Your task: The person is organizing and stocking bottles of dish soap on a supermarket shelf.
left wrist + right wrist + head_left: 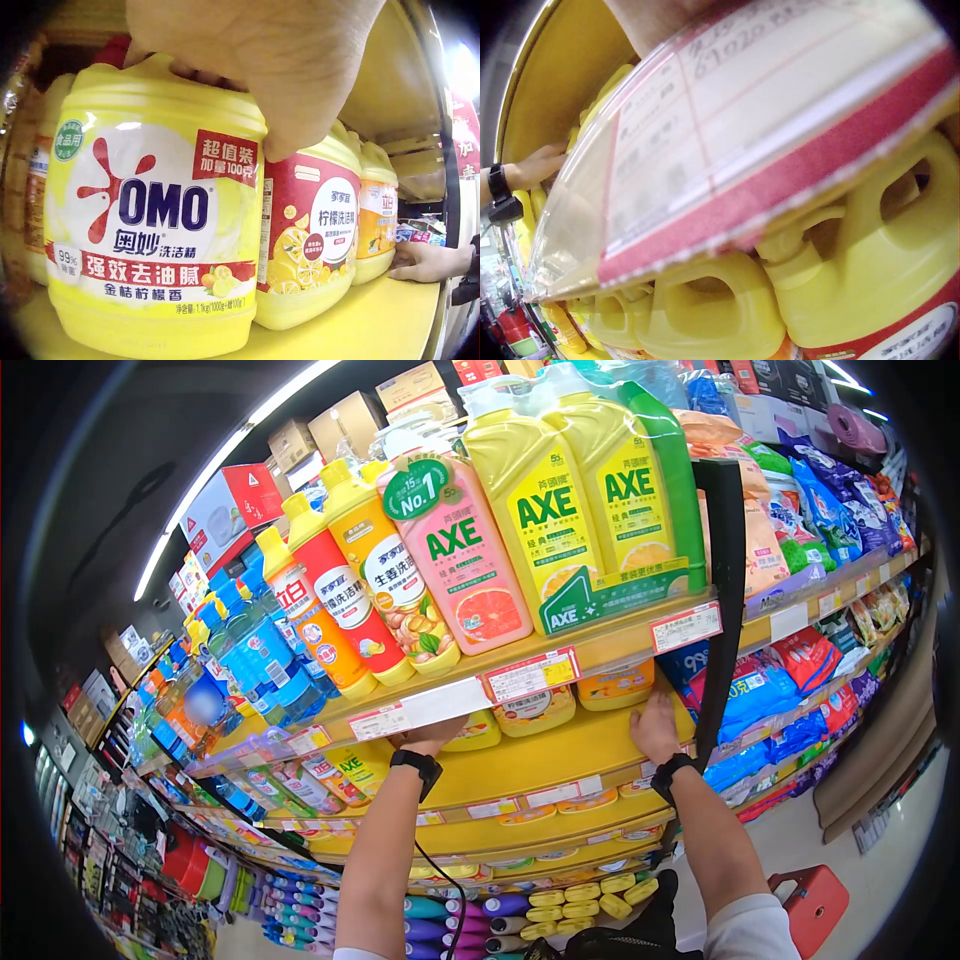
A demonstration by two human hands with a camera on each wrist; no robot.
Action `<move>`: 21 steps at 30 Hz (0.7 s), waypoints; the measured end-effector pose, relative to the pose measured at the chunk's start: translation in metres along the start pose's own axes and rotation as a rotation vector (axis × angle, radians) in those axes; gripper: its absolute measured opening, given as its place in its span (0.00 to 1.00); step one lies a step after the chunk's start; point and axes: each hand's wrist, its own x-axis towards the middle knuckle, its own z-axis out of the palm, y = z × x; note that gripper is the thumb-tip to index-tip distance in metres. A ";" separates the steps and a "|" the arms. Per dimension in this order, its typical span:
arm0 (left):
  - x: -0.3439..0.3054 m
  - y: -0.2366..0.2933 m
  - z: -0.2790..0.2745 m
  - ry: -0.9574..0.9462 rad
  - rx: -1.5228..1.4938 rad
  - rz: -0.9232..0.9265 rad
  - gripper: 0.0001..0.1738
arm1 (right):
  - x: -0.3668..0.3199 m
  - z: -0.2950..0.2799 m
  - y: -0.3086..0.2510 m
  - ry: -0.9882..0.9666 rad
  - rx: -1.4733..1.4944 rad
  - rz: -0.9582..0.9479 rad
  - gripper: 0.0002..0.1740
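On the middle shelf, a yellow OMO bottle point(157, 202) stands upright, its lower part also showing in the head view. My left hand point(432, 736) reaches in under the upper shelf; in the left wrist view the same hand point(262, 60) grips the bottle's top, its fingers curled and partly hidden. Beside that bottle is a red-labelled lemon bottle point(537, 711), then an orange-labelled one point(616, 686). My right hand point(655, 728) rests on the yellow shelf by the orange-labelled bottle, holding nothing visible; in the left wrist view this hand point(431, 260) lies low at the shelf.
Above, the upper shelf's edge with price tags point(530, 675) overhangs both hands and carries AXE bottles point(545, 510). A dark upright post point(722, 610) stands right of my right hand. More handled bottles point(712, 307) fill a lower shelf. A red object point(812, 905) is at lower right.
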 end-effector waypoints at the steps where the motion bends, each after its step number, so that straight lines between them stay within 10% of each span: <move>1: 0.000 -0.005 0.008 0.012 -0.021 -0.008 0.20 | 0.000 -0.001 -0.001 -0.011 0.000 0.008 0.43; 21: 0.004 -0.011 0.020 0.168 -0.206 0.057 0.18 | -0.001 0.001 0.001 0.079 0.032 -0.059 0.41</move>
